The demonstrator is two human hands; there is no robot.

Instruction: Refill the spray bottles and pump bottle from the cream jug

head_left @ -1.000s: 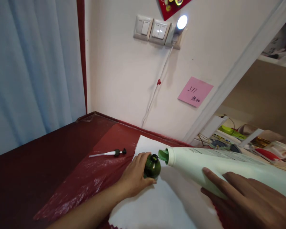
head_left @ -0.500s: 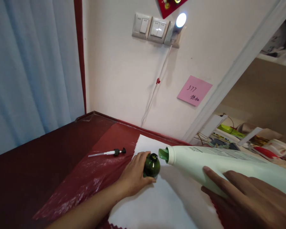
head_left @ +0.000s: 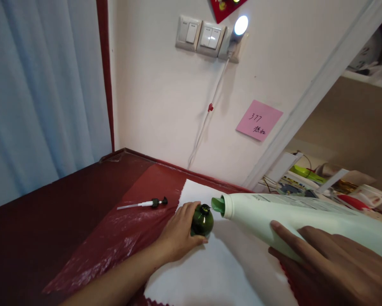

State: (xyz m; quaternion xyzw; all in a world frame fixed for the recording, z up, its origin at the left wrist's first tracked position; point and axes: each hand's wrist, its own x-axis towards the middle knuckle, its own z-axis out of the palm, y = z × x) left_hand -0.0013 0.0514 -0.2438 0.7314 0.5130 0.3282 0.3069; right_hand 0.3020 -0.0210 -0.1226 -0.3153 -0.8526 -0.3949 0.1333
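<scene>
My left hand [head_left: 180, 231] is closed around a small dark green bottle [head_left: 203, 222], which stands uncapped on a white cloth [head_left: 206, 272]. A large pale green jug [head_left: 257, 212] lies tipped nearly level in my right hand [head_left: 334, 259], whose fingers press along its side. The jug's green spout [head_left: 218, 205] points left, close to the small bottle's mouth. A thin stream seems to run from the spout into that mouth. Left of my left hand, a black-and-white pump top [head_left: 146, 203] with its long tube rests on red plastic film.
Red plastic film [head_left: 108, 250] covers part of the dark red table [head_left: 25, 238]. A white wall with switches [head_left: 199, 37], a lit plug-in lamp [head_left: 241, 26] and a hanging cord [head_left: 203, 127] stands behind. Blue curtain [head_left: 44, 93] hangs left; cluttered shelves [head_left: 321, 182] are at right.
Both hands, the small bottle and the jug stay almost in place. The whole view has shifted very slightly.
</scene>
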